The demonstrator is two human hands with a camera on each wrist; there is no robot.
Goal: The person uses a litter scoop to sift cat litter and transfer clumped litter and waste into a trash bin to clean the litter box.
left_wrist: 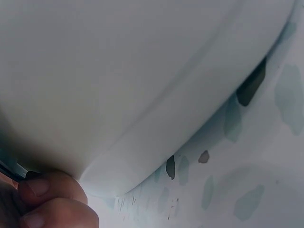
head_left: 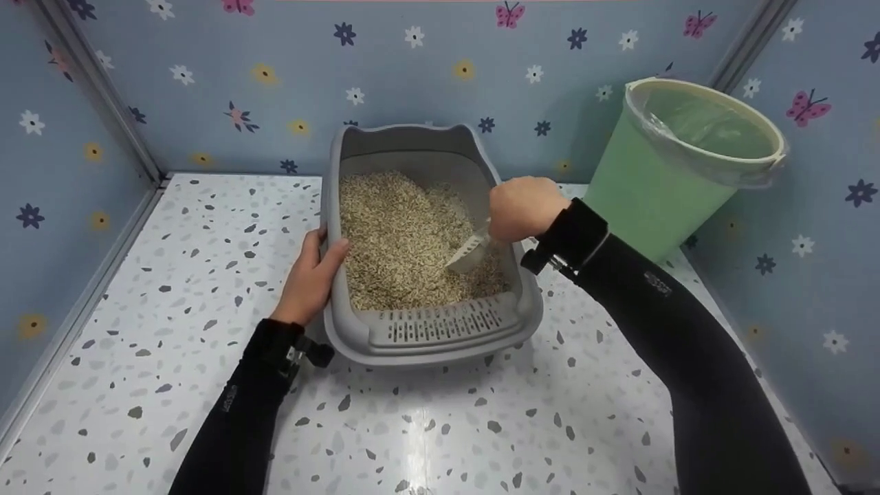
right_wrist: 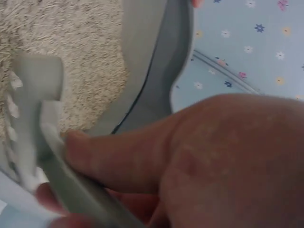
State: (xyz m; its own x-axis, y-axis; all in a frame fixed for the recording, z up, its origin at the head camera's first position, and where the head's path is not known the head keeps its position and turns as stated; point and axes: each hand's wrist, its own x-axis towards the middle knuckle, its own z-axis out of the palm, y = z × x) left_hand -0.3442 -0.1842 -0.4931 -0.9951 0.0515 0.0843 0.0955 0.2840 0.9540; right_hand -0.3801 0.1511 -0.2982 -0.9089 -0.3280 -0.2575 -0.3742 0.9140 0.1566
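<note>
A grey litter box (head_left: pixel 440 352) stands on the floor, filled with tan pellet litter (head_left: pixel 399 237) heaped toward the left and back. My left hand (head_left: pixel 306 283) grips its left side, thumb over the rim. In the left wrist view, curled fingers (left_wrist: pixel 61 209) lie against the outer wall of the litter box (left_wrist: pixel 142 85). Over the box's right side, my right hand (head_left: pixel 528 206) holds a slotted litter scoop (head_left: pixel 469 253), whose head touches the litter. The right wrist view shows the thumb (right_wrist: pixel 109 154) along the handle of the scoop (right_wrist: pixel 45 78).
A green bin (head_left: pixel 653 185) with a clear plastic liner stands at the back right, beyond my right forearm. Blue flowered walls (head_left: pixel 412 69) enclose the back and both sides. The speckled white floor (head_left: pixel 426 426) extends around the box.
</note>
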